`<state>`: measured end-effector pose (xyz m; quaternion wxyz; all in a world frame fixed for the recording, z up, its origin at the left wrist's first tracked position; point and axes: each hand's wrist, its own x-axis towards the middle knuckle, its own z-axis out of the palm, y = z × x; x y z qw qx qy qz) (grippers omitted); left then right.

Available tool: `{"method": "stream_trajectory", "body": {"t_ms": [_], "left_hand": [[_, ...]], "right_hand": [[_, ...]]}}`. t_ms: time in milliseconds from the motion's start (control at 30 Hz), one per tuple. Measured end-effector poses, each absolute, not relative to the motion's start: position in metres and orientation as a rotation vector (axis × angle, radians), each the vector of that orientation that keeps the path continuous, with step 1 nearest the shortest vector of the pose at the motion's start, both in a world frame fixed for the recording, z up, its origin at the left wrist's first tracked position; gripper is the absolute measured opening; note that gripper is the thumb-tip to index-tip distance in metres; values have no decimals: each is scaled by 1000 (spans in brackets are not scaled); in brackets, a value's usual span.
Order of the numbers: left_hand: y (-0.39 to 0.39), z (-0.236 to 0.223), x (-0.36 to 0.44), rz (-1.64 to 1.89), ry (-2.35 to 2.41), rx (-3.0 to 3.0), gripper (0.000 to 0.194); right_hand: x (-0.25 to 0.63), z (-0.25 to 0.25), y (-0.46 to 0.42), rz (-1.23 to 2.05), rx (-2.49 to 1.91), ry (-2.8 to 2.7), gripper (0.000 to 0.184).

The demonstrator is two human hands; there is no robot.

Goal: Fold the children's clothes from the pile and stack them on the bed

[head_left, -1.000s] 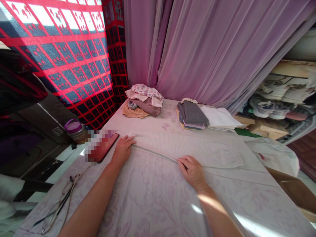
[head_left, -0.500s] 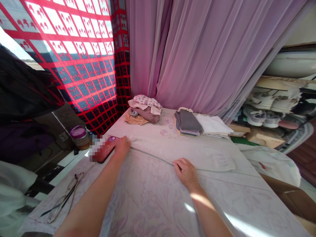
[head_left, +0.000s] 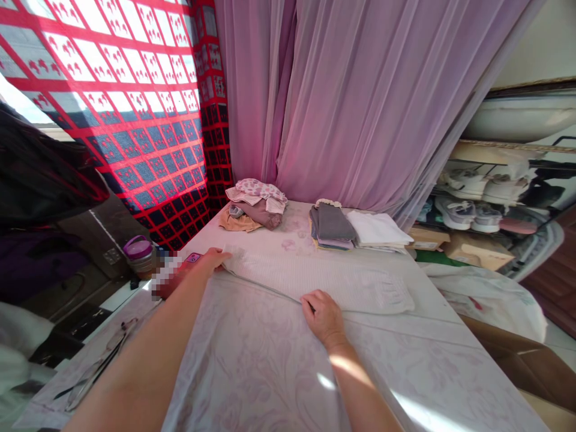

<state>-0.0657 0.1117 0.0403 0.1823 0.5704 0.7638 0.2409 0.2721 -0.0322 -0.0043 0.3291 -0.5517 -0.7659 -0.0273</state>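
A white textured cloth (head_left: 324,279) lies spread flat across the flower-patterned table cover (head_left: 252,378). My left hand (head_left: 211,259) reaches to the cloth's near left corner, fingers stretched out flat on it, right beside a red phone (head_left: 191,259). My right hand (head_left: 321,315) sits on the cloth's near edge at the middle, fingers curled down and pinching that edge.
At the back stand a loose heap of clothes (head_left: 254,204), a folded grey stack (head_left: 330,225) and folded white cloths (head_left: 378,228). Glasses (head_left: 96,372) lie at the left edge, past a purple-lidded jar (head_left: 139,252). Shoe shelves (head_left: 486,198) and a white bag (head_left: 486,294) are right.
My left hand has slid outward along the cloth's edge to its left corner beside the phone. The right hand stays on the edge. The view has tilted up a little.
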Motion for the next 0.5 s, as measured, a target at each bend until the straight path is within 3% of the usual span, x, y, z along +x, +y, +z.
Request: {"method": "stream_trajectory", "body": {"t_ms": [500], "left_hand": [[75,54,-51,437,2398,1907,56]], "right_hand": [[272,-2,-33,63,-1514,-2008,27]]}}
